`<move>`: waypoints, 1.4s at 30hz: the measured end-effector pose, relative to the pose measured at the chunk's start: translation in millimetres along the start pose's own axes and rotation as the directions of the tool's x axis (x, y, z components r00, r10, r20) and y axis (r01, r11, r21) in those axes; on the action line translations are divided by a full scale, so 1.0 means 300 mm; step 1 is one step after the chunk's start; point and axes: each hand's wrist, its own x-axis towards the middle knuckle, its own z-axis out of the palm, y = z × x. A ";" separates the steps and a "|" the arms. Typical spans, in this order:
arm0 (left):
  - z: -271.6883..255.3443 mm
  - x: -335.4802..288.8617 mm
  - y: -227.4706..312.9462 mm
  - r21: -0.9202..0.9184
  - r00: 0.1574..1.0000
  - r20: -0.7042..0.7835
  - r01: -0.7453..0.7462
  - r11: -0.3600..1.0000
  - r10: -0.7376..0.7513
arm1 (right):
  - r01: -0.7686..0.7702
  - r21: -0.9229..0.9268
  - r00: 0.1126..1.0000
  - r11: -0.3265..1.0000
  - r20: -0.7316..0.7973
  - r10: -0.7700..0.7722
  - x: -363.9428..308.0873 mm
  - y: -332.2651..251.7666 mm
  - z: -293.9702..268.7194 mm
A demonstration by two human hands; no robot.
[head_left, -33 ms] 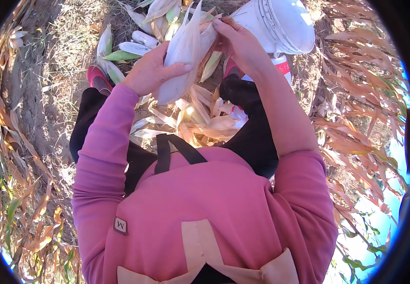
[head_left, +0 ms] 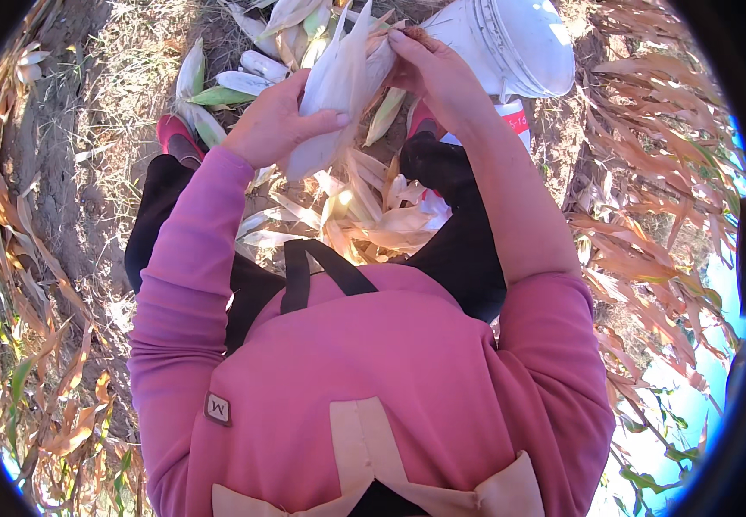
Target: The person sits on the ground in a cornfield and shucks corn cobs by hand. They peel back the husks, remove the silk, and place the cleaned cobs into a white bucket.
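An ear of corn [head_left: 331,110] in pale, loosened husk is held between my two hands, above the ground in front of me. My left hand [head_left: 280,122] wraps round its lower left side, with the thumb lying across the husk. At the ear's far right end, beside brown silk, my right hand [head_left: 436,76] pinches the husk between thumb and fingers. The kernels are hidden from view. Below the ear, a pile of stripped dry husks [head_left: 364,211] lies between my legs.
Several unhusked ears [head_left: 192,77] lie on the ground beyond my left hand. A white bucket [head_left: 524,47] lies tipped on its side at the far right, next to a white and red container [head_left: 512,121]. Dry corn stalks [head_left: 666,172] line both sides.
The ear and both hands stay almost in place, shifted very slightly upward in view. Both hands keep their hold.
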 end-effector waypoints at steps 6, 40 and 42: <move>-0.001 0.012 -0.016 0.081 0.996 -0.084 -0.014 0.997 0.021 | 0.016 0.003 0.999 1.000 -0.051 -0.016 0.005 -0.002 0.048; 0.095 0.150 -0.038 -0.563 0.997 -0.043 0.025 0.826 -0.059 | 0.103 0.454 0.988 0.885 -0.150 -0.038 0.030 -0.079 -0.057; 0.112 0.160 -0.039 -0.616 0.994 -0.059 0.032 0.787 -0.087 | 0.106 0.458 0.988 0.883 -0.150 -0.041 0.070 -0.039 -0.077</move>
